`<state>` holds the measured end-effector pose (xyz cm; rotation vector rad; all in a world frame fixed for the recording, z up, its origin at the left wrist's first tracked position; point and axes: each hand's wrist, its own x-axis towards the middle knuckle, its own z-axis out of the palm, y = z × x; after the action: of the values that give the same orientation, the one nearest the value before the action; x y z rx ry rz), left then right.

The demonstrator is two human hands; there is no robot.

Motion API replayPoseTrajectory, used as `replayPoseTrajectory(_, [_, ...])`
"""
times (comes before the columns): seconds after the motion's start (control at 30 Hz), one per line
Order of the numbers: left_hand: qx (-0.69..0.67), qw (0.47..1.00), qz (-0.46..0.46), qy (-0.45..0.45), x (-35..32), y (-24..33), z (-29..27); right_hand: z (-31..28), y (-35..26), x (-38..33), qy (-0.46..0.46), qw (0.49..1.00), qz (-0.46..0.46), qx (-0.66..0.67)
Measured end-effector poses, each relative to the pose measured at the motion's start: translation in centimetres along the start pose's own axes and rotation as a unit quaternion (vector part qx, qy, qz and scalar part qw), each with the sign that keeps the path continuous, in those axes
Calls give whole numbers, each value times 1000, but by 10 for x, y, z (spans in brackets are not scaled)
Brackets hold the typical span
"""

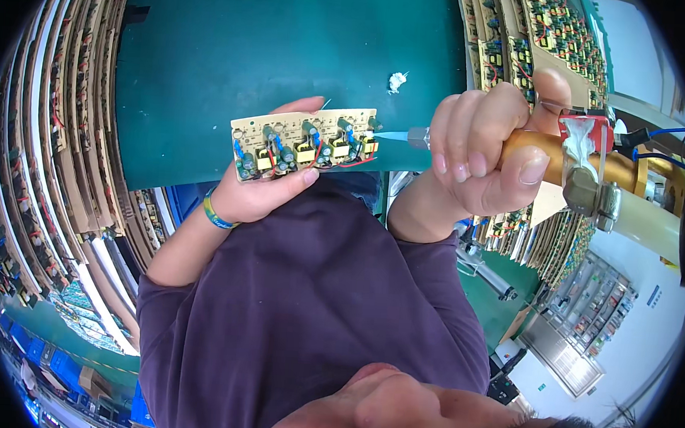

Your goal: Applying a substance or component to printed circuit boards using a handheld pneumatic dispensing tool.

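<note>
Fingers of the right hand (489, 148) wrap the gold dispenser (543, 145), its blue nozzle (397, 136) at the right end of the circuit board (292, 138), pinched between thumb and fingers of the left hand (252, 196).

We wear a dark purple top (315, 290) of plain, loosely creased cloth, with short sleeves (449, 285). A slim blue, green and yellow band (215, 213) circles the wrist of our left hand (260, 197); our right hand (472, 139) is bare, its nails short.
</note>
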<state>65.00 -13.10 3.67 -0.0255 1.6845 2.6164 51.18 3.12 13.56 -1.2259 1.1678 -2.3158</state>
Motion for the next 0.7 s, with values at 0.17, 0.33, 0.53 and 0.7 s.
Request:
replayPoseTrajectory(0.17, [11, 1000, 9, -3, 1, 0, 1, 2, -1, 1, -7, 1000, 3, 0])
replayPoseTrajectory(0.33, [-2, 1000, -18, 1, 3, 0, 8, 8, 2, 1, -24, 1000, 4, 19])
replayPoseTrajectory(0.53, [-6, 1000, -11, -9, 5, -4, 11, 11, 0, -3, -26, 1000, 16, 8])
replayPoseTrajectory(0.7, [-1, 1000, -10, -23, 2, -7, 9, 10, 5, -4, -40, 999, 19, 27])
